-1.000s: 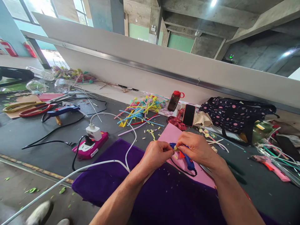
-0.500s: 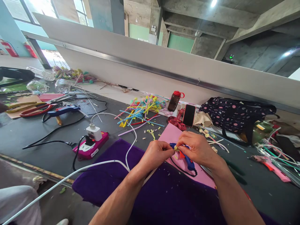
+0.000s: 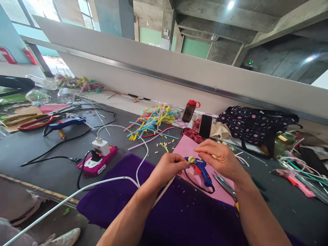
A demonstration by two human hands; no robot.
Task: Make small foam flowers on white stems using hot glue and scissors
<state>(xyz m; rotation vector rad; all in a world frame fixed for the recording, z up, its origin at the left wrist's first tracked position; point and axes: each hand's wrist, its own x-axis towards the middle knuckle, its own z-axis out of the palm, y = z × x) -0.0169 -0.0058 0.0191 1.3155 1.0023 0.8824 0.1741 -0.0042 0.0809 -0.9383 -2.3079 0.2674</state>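
Purple at the left, with the cloth (image 3: 110, 201) laid over the worktop's (image 3: 58, 150) near edge, beneath the left hand (image 3: 167, 167). Pinching a pale-yellow bud (image 3: 191, 159) right at the tips of left thumb and forefinger, over the pink sheet (image 3: 184, 145) near its left edge, just beside the nose of the blue glue gun (image 3: 202, 168). Below the same hand, slanting toward the worktop's near edge, a thin pale stem (image 3: 164, 193); impossible to tell if joined to the bud. Farther right, drawn away from the bud since half a second ago: right hand (image 3: 221, 158), with fingers extended and parted from the thumb. Meaning, apparently, a two-handed pinch broken off, with support now from left fingertips alone. Toward the sheet's near right corner, now less covered by the wrist: scissors (image 3: 225, 186).
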